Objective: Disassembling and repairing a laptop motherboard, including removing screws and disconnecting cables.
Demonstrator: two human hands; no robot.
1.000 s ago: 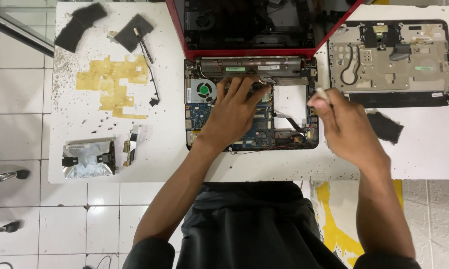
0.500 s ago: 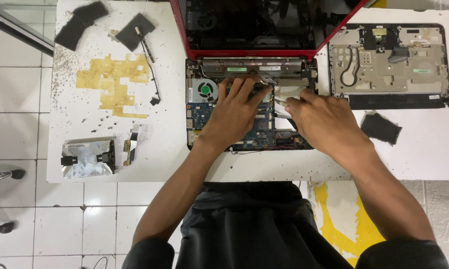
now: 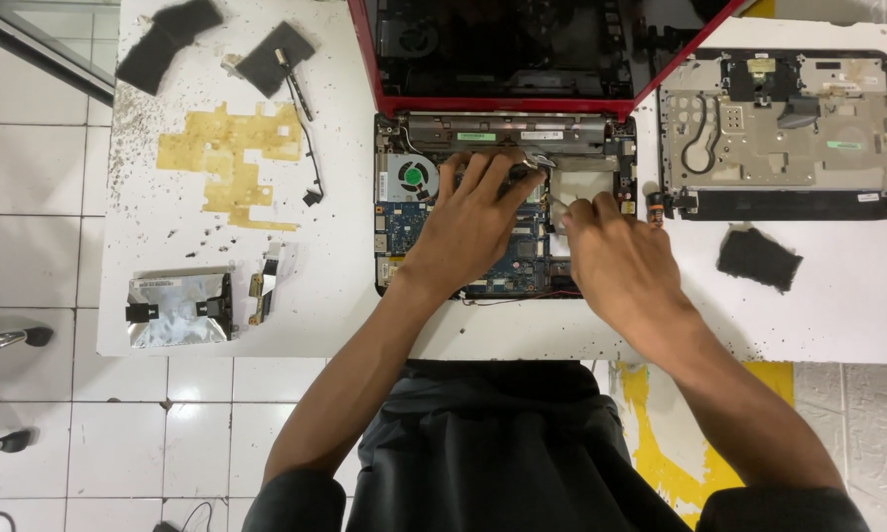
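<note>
A red laptop lies opened up on the white table [image 3: 325, 315], its base [image 3: 507, 212] stripped so the blue circuit board [image 3: 409, 232] and round fan [image 3: 411, 178] show. My left hand [image 3: 473, 222] lies flat on the board with fingers spread, its tips at a silver part near the hinge. My right hand [image 3: 616, 261] sits over the right side of the base, fingers curled and pinched near a small orange-tipped tool [image 3: 653, 206]; whether it grips something I cannot tell. The red-framed lid [image 3: 522, 49] stands open behind.
The removed grey palm-rest cover [image 3: 778, 128] lies upside down at right, a black foam pad [image 3: 758, 258] below it. At left are a silver drive in its bracket [image 3: 179, 307], a thin black cable [image 3: 305, 138], two dark pads [image 3: 167, 39] and a yellow glue stain [image 3: 231, 158].
My right hand came in from the right of the laptop and now rests over the right side of the base. My left hand stayed on the board.
</note>
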